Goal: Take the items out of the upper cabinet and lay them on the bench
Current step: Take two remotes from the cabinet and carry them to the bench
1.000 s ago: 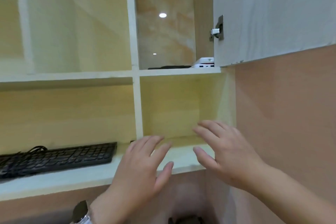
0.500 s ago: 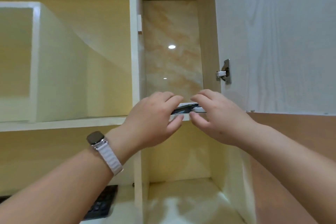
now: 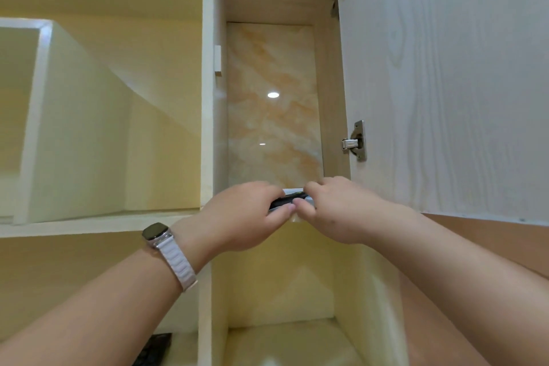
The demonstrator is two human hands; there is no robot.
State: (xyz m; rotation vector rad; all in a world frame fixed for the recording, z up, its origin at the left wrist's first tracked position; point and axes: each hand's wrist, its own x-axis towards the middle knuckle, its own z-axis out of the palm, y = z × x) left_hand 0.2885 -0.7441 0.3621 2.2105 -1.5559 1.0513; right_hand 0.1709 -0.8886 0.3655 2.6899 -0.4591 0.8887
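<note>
Both hands reach up to the front edge of the upper cabinet's shelf. My left hand (image 3: 243, 214) grips a flat black item (image 3: 289, 200) lying at the shelf edge, thumb under it and fingers over it. My right hand (image 3: 335, 208) grips the same spot from the right, where a white flat item (image 3: 292, 191) shows just behind the black one. The hands hide most of both items, so their full shape stays unseen. The cabinet compartment (image 3: 273, 104) has a marbled orange back wall.
The open cabinet door (image 3: 445, 83) with two metal hinges stands right beside my right hand. A lower open cubby (image 3: 285, 291) sits under the shelf. A black keyboard corner (image 3: 154, 349) lies on the bottom left shelf. An open left compartment (image 3: 118, 128) adjoins.
From the lower shelf both hands rose to the upper shelf edge and closed round the flat items. Since half a second ago they drew closer together, thumbs nearly meeting.
</note>
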